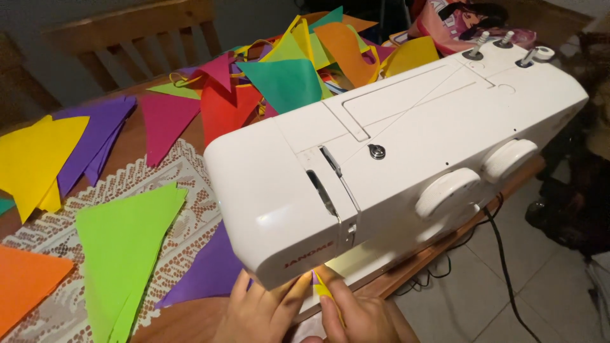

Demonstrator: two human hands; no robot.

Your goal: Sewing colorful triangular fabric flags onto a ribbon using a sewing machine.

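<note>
Both hands sit at the bottom edge of the view, cut off at the wrists and partly hidden under the front end of the white sewing machine (381, 159). Left hand (257, 311) lies with fingers stretched forward, their tips touching a narrow yellow strip (322, 289) and the purple triangle (210, 270) beside it; whether it pinches anything cannot be made out. Right hand (359, 314) has thumb and forefinger closed on the same yellow strip, just below the machine's head. The needle and presser foot are hidden by the machine's body, so where the strip meets them cannot be seen; only a lit patch shows beneath.

The purple triangle runs from the hands leftward under the machine, its far part covered. Beside it lies a lime green triangle (127, 248) on a white lace runner (184, 171) spread over the wooden surface (184, 321). An orange triangle (28, 279) is cropped by the left edge, and a yellow piece (38, 155) overlaps another purple triangle (95, 136).

Behind the machine a tangled heap of coloured triangles (286, 63) is piled, too jumbled to count. A wooden chair (127, 32) stands dim beyond. A black cable (502, 254) drops to the tiled floor (540, 286); the dark shapes at right are unclear.
</note>
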